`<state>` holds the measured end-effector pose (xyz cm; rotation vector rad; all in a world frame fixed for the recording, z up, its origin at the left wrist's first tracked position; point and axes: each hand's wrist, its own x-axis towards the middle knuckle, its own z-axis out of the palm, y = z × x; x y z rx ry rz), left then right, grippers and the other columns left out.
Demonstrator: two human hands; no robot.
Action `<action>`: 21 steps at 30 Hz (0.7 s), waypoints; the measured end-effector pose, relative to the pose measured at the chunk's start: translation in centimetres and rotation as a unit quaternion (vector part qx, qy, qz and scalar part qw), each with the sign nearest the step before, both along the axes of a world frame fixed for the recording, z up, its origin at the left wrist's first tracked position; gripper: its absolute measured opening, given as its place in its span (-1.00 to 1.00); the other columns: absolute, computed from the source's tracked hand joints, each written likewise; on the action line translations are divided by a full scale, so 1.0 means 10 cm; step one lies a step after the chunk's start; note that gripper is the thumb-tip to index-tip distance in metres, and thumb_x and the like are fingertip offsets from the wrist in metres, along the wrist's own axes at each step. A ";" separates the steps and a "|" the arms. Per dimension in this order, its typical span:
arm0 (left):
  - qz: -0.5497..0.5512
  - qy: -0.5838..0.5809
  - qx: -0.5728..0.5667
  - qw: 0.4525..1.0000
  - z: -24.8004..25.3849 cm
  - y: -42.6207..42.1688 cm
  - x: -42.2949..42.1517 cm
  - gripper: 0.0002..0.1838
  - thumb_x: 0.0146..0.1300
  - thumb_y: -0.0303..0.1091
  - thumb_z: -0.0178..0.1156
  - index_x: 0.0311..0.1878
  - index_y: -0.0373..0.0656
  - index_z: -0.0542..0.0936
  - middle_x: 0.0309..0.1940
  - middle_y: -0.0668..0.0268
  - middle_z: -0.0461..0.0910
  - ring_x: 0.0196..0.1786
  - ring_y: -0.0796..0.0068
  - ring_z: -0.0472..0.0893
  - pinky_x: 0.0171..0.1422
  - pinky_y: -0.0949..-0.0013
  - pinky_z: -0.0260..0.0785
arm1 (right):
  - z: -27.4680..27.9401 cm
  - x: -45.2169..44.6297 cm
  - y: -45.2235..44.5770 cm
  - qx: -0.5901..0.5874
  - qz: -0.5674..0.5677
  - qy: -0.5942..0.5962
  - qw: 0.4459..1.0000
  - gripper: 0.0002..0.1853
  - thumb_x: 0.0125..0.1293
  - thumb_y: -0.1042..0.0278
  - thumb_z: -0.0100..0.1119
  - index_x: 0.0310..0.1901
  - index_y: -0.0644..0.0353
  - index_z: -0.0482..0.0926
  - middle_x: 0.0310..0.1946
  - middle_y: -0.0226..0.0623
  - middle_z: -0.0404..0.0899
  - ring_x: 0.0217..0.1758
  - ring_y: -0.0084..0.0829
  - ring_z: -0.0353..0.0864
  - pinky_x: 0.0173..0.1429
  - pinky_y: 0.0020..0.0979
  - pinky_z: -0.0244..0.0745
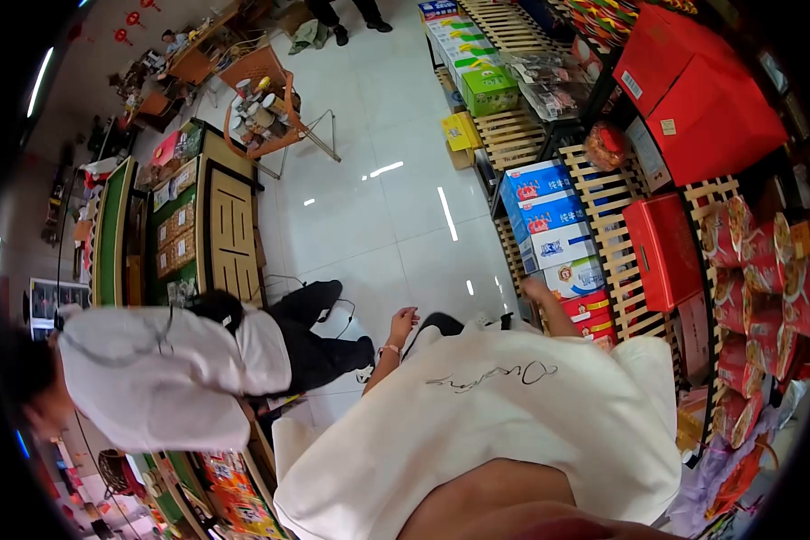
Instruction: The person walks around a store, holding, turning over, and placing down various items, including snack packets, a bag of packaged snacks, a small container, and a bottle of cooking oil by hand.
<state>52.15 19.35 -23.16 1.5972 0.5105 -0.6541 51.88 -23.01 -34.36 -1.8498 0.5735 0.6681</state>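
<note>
My left hand (404,323) hangs over the tiled floor beside my body, a bracelet on its wrist. Its fingers are loosely bent and slightly apart, with nothing seen in them. My right hand (536,290) is at the shelf on the right, close to the blue and white milk cartons (554,245). Whether it touches a carton I cannot tell, and its fingers are small and partly hidden. Below the blue cartons stand a white and green box (576,276) and several red boxes (590,310).
Another person (162,369) in a white shirt bends at the left. A brown chair (283,135) holds several jars. Green and white boxes (490,88) and large red boxes (706,99) fill the slatted shelves. Bagged noodle cups (756,297) hang at the right. A cable (283,279) lies on the floor.
</note>
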 end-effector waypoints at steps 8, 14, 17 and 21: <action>-0.064 -0.043 0.194 0.978 -0.56 0.57 0.51 -0.68 0.04 -0.24 0.08 -0.27 -0.32 0.56 -0.41 0.11 0.59 -0.32 0.33 0.56 -0.17 0.38 0.36 | 0.13 1.64 0.46 -0.025 -0.002 -0.069 0.997 -0.75 0.09 0.20 0.01 -0.43 0.24 0.51 -0.62 -0.28 0.51 -0.65 -0.45 0.44 -0.55 -0.43 0.35; -0.121 -0.087 0.246 0.958 -1.24 1.48 1.12 -0.70 0.06 -0.22 -0.01 -0.31 -0.26 0.55 -0.50 0.16 0.58 -0.43 0.31 0.55 -0.25 0.31 0.40 | 0.40 2.04 0.64 -0.091 0.101 0.157 0.978 -0.81 0.02 0.28 0.09 -0.42 0.24 0.50 -0.62 -0.25 0.51 -0.62 -0.46 0.46 -0.64 -0.40 0.30; -0.072 0.046 0.231 0.969 -0.82 1.54 1.91 -0.71 0.06 -0.23 -0.01 -0.34 -0.25 0.56 -0.53 0.16 0.57 -0.47 0.31 0.54 -0.29 0.30 0.39 | 0.56 2.37 0.73 -0.097 0.091 0.153 0.979 -0.83 -0.01 0.29 0.10 -0.48 0.23 0.52 -0.66 -0.26 0.49 -0.64 -0.44 0.45 -0.65 -0.38 0.29; -0.244 -0.127 0.214 0.937 -0.82 1.59 3.16 -0.64 0.08 -0.13 -0.07 -0.50 -0.20 0.58 -0.61 0.19 0.55 -0.54 0.34 0.53 -0.37 0.31 0.37 | -0.45 3.07 0.54 0.008 -0.028 0.040 0.999 -0.83 -0.04 0.28 0.10 -0.59 0.20 0.54 -0.75 -0.32 0.45 -0.70 -0.48 0.42 -0.65 -0.41 0.29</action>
